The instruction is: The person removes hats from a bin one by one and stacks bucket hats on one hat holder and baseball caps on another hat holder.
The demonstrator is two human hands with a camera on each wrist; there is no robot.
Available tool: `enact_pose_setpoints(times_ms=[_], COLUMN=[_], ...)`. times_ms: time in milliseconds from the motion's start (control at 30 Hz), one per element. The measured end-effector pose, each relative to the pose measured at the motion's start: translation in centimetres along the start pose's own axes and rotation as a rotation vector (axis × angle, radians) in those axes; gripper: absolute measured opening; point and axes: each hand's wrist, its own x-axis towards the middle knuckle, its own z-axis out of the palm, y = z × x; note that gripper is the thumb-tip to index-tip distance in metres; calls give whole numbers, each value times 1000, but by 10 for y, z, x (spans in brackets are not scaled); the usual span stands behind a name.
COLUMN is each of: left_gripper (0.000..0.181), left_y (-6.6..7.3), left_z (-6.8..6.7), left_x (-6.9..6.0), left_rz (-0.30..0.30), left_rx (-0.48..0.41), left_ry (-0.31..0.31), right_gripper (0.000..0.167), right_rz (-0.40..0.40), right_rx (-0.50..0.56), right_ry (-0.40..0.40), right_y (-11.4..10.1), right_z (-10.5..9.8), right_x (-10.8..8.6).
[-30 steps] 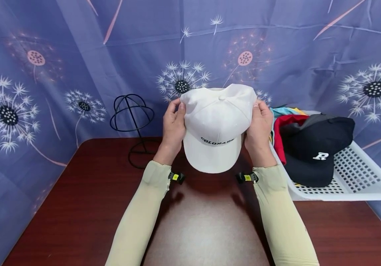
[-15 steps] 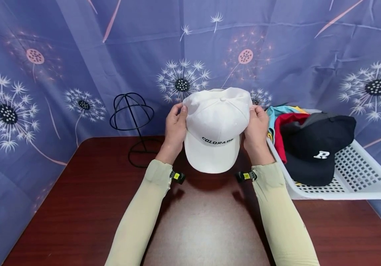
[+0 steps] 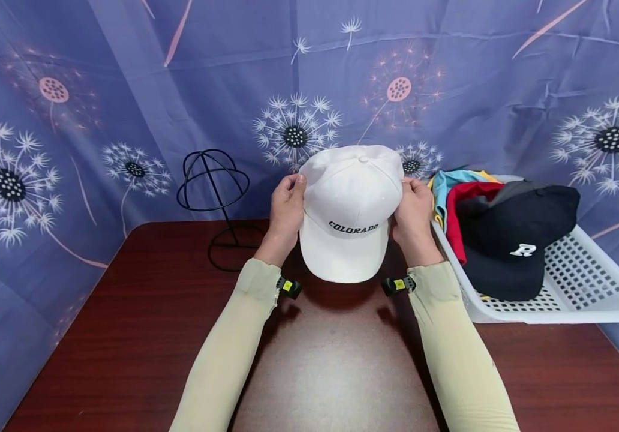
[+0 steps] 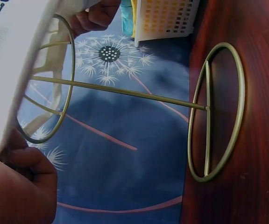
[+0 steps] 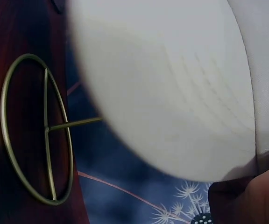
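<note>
A white cap (image 3: 355,192) is held above the far middle of the table (image 3: 126,336), brim (image 3: 343,258) toward the near side. The left hand (image 3: 287,210) and right hand (image 3: 415,213) pinch opposite edges, fingers curled, equally close. A brass-coloured wire stand (image 4: 130,94) rises beneath; whether cap and stand touch, I can't tell.

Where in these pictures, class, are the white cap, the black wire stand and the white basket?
White cap (image 3: 352,195): head view, front of the crown.
Black wire stand (image 3: 226,214): head view, upright rod.
White basket (image 3: 563,318): head view, front rim.
</note>
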Motion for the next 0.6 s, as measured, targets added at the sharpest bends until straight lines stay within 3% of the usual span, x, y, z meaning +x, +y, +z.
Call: enact_pose_setpoints(times_ms=[333, 600], left_gripper=[38, 40], left_y=[0, -2], left_z=[0, 1], left_x=[1, 0], left_rz=[-92, -164], left_rx=[-12, -73], left_ry=[-11, 1], right_gripper=[20, 22], right_rz=[113, 138], right_rx=[-15, -96], right_ry=[-9, 9], right_y=[4, 8], right_z=[-3, -3], right_x=[4, 6])
